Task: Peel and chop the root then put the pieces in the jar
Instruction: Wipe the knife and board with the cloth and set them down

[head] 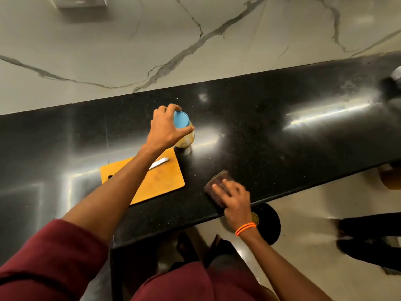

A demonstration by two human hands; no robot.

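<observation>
Maroon sleeve is filling the lower left corner, and the bare left forearm is reaching out from it across the orange board toward the jar. Left hand is gripping the jar by its blue lid, fingers curled over the far rim and thumb pressing the near side; the jar is standing on the black surface just beyond the board's far corner, with something yellowish showing through its wall. A knife is lying on the board, partly hidden by the forearm. Right hand, with orange bands at the wrist, is resting on a dark brown cloth near the surface's front edge, its fingers lying fairly straight across it, though blur is hiding the detail. Below that edge, a black round bin is sitting on the pale floor.
</observation>
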